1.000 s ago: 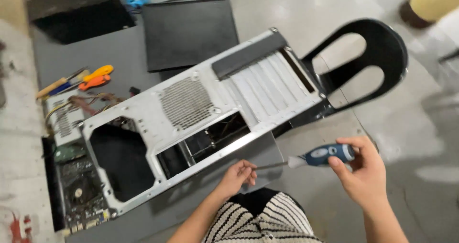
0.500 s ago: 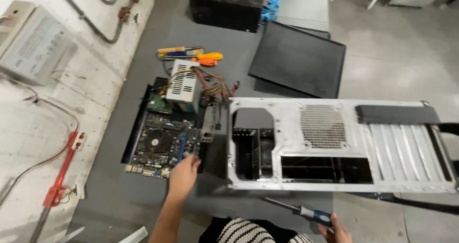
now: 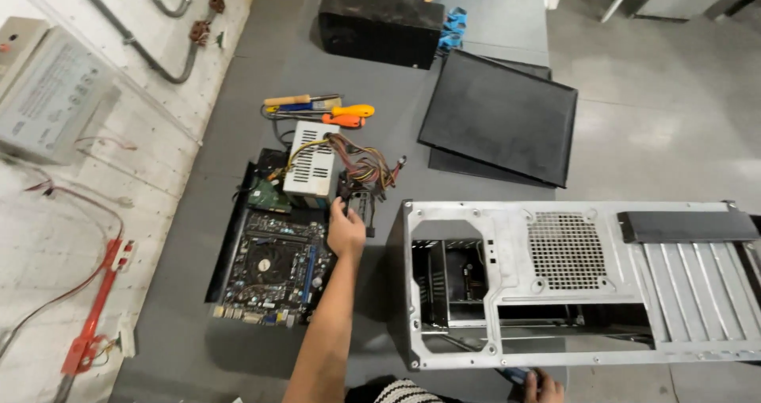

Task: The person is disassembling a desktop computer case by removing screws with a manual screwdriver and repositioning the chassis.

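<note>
A repair workshop: a stripped case [image 3: 579,284] at 4 o'clock, a motherboard [image 3: 273,268] at 8, screwdrivers [image 3: 333,114] at 11.

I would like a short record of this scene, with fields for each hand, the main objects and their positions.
left hand: reaching over the motherboard, fingers at the dark part beside the power supply
right hand: at the lower edge, on a blue-handled screwdriver
computer case: metal, lying on its side, right of the motherboard
screwdrivers: lying above the power supply
black panel: flat on the floor above the case

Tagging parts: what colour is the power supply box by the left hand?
Pale grey or off-white, vented, with multicoloured wires: power supply just beyond the left hand. Head view.
</note>
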